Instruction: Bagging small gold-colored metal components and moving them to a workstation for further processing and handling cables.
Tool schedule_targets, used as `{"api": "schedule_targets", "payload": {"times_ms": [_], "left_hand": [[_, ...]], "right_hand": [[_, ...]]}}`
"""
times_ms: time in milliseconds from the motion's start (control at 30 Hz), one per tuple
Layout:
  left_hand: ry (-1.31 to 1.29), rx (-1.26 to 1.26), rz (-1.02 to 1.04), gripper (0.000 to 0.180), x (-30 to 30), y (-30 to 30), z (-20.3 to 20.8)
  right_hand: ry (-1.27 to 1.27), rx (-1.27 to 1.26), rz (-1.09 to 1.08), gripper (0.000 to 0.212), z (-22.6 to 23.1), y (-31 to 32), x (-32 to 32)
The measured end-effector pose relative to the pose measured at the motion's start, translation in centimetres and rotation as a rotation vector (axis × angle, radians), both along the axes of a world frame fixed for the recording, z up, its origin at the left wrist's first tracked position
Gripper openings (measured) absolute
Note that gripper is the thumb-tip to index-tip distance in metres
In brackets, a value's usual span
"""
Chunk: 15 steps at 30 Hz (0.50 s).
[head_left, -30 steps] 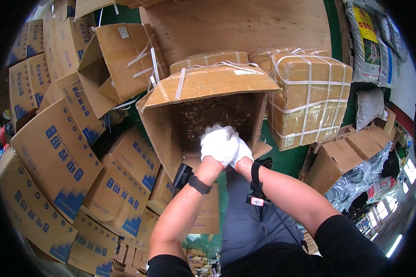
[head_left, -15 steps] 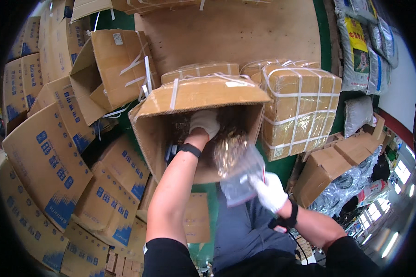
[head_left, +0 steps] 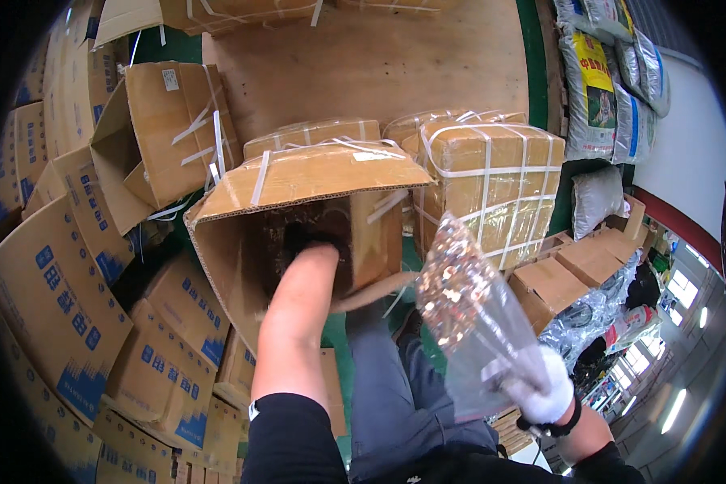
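My left forearm (head_left: 297, 310) reaches deep into an open cardboard box (head_left: 323, 181), whose mouth faces me. The hand itself is lost in the dark inside, so its fingers and anything in them are hidden. Out to the right, my white-gloved right hand (head_left: 544, 387) grips the gathered end of a clear plastic bag (head_left: 492, 343). Small shiny copper-coloured and silvery pieces (head_left: 457, 282) fill the bag's far end, which lies outside the box, to the right of its mouth.
A wrapped, strapped carton (head_left: 492, 181) stands right of the open box. Another open carton (head_left: 177, 133) is at the left, beside stacked printed cartons (head_left: 60, 310). Filled sacks (head_left: 593, 97) and opened cartons (head_left: 569, 270) line the right side.
My right hand has drawn the bag of shiny pieces out of the box mouth to the right. My left hand has gone deeper, its white glove no longer showing.
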<state>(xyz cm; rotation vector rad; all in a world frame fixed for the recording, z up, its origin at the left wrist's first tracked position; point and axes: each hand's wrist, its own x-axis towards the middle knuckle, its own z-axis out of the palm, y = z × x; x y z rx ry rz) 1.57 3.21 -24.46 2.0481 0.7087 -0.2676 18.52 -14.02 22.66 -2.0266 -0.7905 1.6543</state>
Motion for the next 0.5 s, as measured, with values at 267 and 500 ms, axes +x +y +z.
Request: {"api": "schedule_targets", "payload": {"times_ms": [267, 500], "left_hand": [[0.041, -0.204, 0.148, 0.031, -5.1, -2.7, 5.8], [0.000, -0.433, 0.787, 0.027, -9.3, -3.7, 23.1]], "right_hand": [[-0.157, -0.234, -0.313, 0.023, -5.0, -6.2, 5.0], [-0.030, -0.039, -0.767, 0.026, -7.7, -9.2, 4.4]]}}
